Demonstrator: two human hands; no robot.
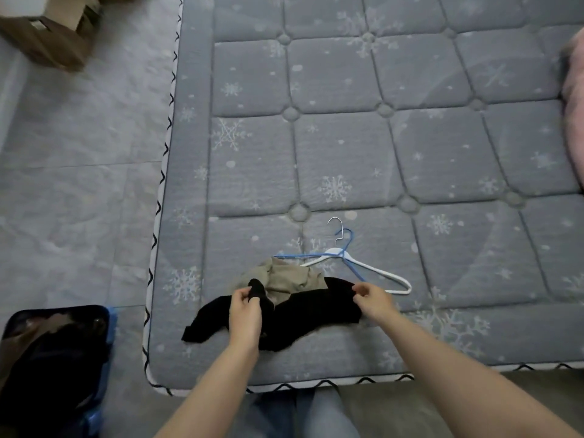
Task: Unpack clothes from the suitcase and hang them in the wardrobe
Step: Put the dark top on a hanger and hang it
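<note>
Clothes are lying on the mattress (379,137) near its front edge in the head view: a black garment (303,314) spread across the quilted cover, with a beige garment (286,278) bunched just behind it and partly under it. The person's left hand (245,311) is pinching a fold of the black garment, fingers (245,294) curled round the cloth; the right hand (373,298) is gripping the garment's other end, fingers closed on its edge. Just behind the beige garment, a white hanger (373,270) and a blue hanger (316,256) are lying crossed on the mattress, neither one inside any garment. Left of the mattress, on the floor, the suitcase (53,358) is standing open with dark contents showing inside. A cardboard box (50,33) is sitting on the floor far behind the suitcase, and something pink (573,105) is showing at the mattress's right edge.

Progress looks early: two pieces are out, nothing is on a hanger, and the wardrobe is not in view. No brand, label or legible writing is showing anywhere.
</note>
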